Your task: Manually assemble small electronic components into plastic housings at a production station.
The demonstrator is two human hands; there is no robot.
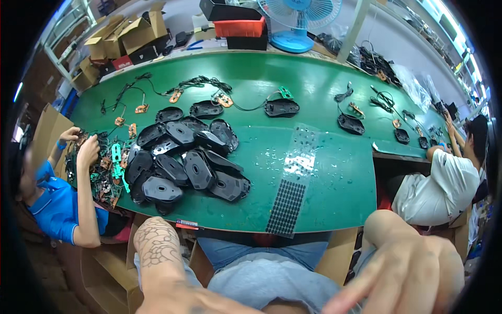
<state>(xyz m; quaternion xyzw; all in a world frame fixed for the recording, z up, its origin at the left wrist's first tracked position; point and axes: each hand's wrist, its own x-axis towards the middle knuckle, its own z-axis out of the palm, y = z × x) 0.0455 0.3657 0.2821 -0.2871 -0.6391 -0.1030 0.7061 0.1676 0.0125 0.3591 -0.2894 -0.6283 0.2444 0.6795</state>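
Both my hands are raised close to the camera, in front of the table's near edge. My left hand (193, 301) is cut off by the lower rim, and its fingers are mostly hidden. My right hand (413, 269) shows its back, fingers stretched and somewhat apart, with nothing visible in it; the fingertips blur out at the bottom. Beyond the left forearm lies a heap of black computer mouse shells (201, 170). A clear sheet of small black stick-on pads (286, 206) hangs slightly over the front edge. Neither hand touches these things.
On the green table (334, 183) are scattered water-like drops, single mouse shells (281, 108) and cabled circuit boards (224, 99). A person in blue (68, 204) works at left beside a board pile; another in white (439, 183) sits right. A blue fan (298, 36) stands behind.
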